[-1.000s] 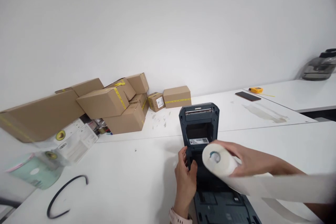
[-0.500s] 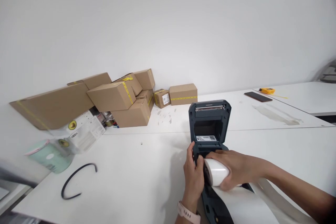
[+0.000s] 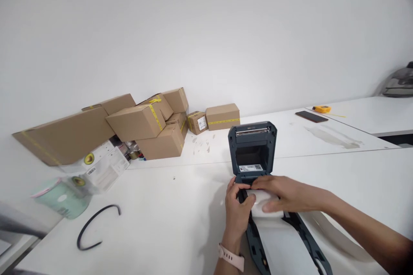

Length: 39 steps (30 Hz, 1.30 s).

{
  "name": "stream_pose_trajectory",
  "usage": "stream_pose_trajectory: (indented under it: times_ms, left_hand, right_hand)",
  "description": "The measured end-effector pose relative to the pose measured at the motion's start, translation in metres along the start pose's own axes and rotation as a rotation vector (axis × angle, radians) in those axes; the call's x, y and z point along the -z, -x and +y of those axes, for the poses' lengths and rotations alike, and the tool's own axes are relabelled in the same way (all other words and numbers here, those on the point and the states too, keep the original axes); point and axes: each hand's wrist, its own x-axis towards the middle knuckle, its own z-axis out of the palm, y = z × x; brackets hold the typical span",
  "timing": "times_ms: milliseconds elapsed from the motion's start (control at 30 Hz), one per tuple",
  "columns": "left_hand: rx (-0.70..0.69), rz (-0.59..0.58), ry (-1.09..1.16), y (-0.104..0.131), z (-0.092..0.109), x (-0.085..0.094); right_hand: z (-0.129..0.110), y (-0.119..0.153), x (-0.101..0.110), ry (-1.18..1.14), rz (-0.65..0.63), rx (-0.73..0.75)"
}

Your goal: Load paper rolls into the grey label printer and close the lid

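Observation:
A dark blue-grey printer (image 3: 253, 148) stands on the white table with its lid raised. Inside its lower part lies a white paper roll (image 3: 263, 206), and a wide strip of paper runs from it toward me. My left hand (image 3: 238, 206), with a pink watch band at the wrist, grips the printer's left edge, its thumb against the roll. My right hand (image 3: 280, 195) rests over the roll's top and right side, fingers apart, touching it without wrapping round it.
Cardboard boxes (image 3: 137, 122) are stacked at the back left, beside a mint-green container (image 3: 66, 200). A curved black strip (image 3: 84, 227) lies at the left front. A dark phone (image 3: 311, 116) and a yellow tape measure (image 3: 322, 109) lie at the back right.
The roll has gone from tilted to sitting level between the printer's sides. My right hand has loosened from round it, and my left thumb has come onto it. The view has shifted slightly.

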Motion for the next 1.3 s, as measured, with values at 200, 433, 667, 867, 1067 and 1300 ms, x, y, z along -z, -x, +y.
stream_pose_trajectory:
  times_ms: [200, 433, 667, 867, 1067, 1300]
  left_hand:
    - [0.034, -0.009, 0.029, -0.001, 0.002, 0.0]
    - [0.067, -0.035, 0.126, 0.013, -0.004, 0.002]
    - [-0.014, 0.21, 0.352, 0.057, 0.01, 0.018]
    - [0.058, 0.11, 0.248, 0.089, 0.03, 0.015]
    - [0.163, 0.105, 0.339, 0.121, 0.015, -0.014]
    - [0.186, 0.193, 0.403, 0.128, 0.008, -0.022]
  right_hand:
    - [-0.012, 0.003, 0.071, 0.017, 1.175, -0.12]
    - [-0.004, -0.022, 0.073, -0.31, 0.817, -0.184]
    - [-0.023, 0.056, -0.026, -0.448, 0.798, -0.016]
    - [-0.029, 0.101, -0.1, -0.43, 0.706, -0.059]
    - [-0.034, 0.095, -0.134, -0.666, 0.978, -0.234]
    - [-0.035, 0.09, -0.151, -1.036, 0.987, -0.446]
